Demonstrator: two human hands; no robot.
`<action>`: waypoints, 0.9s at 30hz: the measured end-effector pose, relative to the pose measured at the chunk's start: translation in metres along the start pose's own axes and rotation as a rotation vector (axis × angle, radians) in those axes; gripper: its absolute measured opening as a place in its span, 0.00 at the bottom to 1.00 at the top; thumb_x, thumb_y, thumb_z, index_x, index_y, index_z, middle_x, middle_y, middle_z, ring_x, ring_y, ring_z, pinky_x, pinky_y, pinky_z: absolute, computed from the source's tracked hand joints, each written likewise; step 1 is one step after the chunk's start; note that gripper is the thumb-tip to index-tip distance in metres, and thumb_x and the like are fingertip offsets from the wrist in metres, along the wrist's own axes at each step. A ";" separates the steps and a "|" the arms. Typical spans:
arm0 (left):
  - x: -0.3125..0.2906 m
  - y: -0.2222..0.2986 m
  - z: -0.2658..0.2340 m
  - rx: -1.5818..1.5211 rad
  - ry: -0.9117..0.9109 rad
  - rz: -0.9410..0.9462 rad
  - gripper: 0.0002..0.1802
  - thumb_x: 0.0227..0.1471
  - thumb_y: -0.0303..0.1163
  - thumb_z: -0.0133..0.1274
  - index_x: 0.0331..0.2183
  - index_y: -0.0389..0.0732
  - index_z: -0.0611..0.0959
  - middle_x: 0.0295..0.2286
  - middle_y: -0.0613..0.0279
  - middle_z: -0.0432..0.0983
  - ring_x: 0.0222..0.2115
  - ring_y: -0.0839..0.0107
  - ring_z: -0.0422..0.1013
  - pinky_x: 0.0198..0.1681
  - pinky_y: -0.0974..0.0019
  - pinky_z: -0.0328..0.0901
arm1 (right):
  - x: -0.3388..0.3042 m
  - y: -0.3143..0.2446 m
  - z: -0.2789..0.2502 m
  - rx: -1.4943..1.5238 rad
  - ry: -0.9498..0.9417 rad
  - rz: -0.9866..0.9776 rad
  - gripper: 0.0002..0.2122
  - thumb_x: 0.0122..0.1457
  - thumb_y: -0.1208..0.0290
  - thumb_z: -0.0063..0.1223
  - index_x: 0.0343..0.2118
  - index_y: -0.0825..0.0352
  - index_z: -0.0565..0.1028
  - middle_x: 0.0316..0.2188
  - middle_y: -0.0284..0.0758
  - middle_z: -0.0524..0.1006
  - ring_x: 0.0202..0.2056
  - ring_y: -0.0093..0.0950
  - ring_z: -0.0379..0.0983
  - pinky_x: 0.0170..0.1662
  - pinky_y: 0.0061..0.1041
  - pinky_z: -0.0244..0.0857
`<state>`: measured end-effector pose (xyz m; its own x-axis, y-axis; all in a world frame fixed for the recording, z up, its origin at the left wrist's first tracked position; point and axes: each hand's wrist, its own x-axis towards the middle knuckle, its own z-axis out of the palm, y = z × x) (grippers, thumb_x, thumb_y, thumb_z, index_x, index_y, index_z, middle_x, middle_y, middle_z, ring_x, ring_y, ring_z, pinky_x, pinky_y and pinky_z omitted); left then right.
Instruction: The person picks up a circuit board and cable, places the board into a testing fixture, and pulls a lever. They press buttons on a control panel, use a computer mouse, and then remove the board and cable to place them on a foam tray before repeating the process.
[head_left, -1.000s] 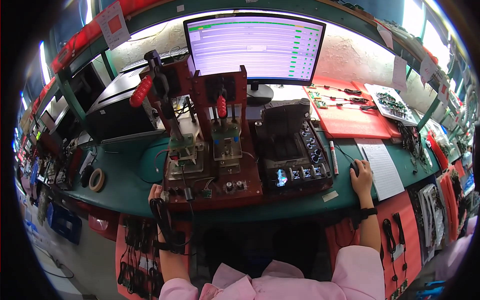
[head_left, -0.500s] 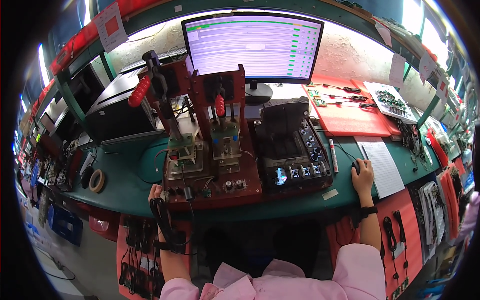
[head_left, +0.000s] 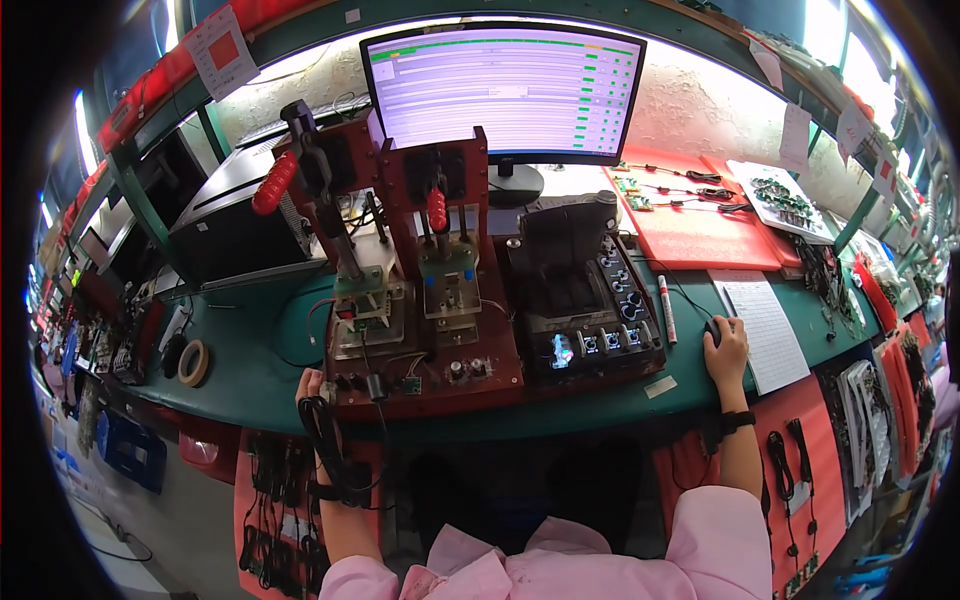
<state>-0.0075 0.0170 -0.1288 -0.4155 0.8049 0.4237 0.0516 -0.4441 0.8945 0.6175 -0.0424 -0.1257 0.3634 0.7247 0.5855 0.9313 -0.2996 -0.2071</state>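
My left hand is at the front left corner of a dark red test fixture, its fingers curled. A coiled black cable is held in it and hangs down over the wrist. From the coil, a lead runs up past a dark barrel-shaped lump to a small circuit board under the left toggle clamp with its red handle. My right hand is closed over a dark computer mouse on the green bench, beside a written sheet.
A lit monitor with table rows stands behind the fixture. Right of the fixture is a black control box with knobs. A marker lies beside it. Red foam carries boards and cables. A tape roll lies left.
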 end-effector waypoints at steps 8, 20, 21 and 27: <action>-0.003 0.009 0.004 -0.022 0.009 -0.048 0.16 0.58 0.35 0.47 0.21 0.48 0.63 0.20 0.79 0.50 0.21 0.88 0.47 0.24 0.78 0.44 | 0.001 0.001 0.002 0.027 -0.011 -0.023 0.17 0.50 0.66 0.55 0.44 0.62 0.74 0.44 0.41 0.68 0.45 0.42 0.67 0.47 0.43 0.62; -0.001 -0.022 -0.022 -0.043 0.071 -0.257 0.23 0.57 0.40 0.50 0.46 0.31 0.74 0.38 0.63 0.72 0.40 0.75 0.66 0.48 0.70 0.60 | 0.002 -0.004 -0.004 0.124 -0.019 -0.155 0.17 0.51 0.70 0.55 0.46 0.65 0.74 0.44 0.44 0.69 0.44 0.44 0.68 0.49 0.38 0.62; -0.001 -0.021 -0.021 -0.055 0.080 -0.262 0.22 0.57 0.40 0.50 0.46 0.31 0.74 0.37 0.63 0.72 0.39 0.76 0.66 0.47 0.71 0.60 | 0.002 -0.004 -0.004 0.123 -0.019 -0.155 0.17 0.51 0.70 0.55 0.46 0.65 0.74 0.44 0.44 0.69 0.44 0.44 0.68 0.49 0.38 0.62; 0.002 -0.035 -0.031 -0.111 -0.004 -0.195 0.21 0.57 0.39 0.50 0.45 0.32 0.75 0.35 0.66 0.71 0.37 0.78 0.65 0.45 0.72 0.60 | 0.002 -0.005 -0.005 0.148 -0.032 -0.156 0.17 0.51 0.71 0.55 0.46 0.66 0.74 0.44 0.44 0.69 0.44 0.43 0.68 0.49 0.38 0.62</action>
<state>-0.0385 0.0216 -0.1640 -0.4042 0.8814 0.2446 -0.1296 -0.3198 0.9386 0.6136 -0.0426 -0.1200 0.2132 0.7752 0.5946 0.9690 -0.0899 -0.2302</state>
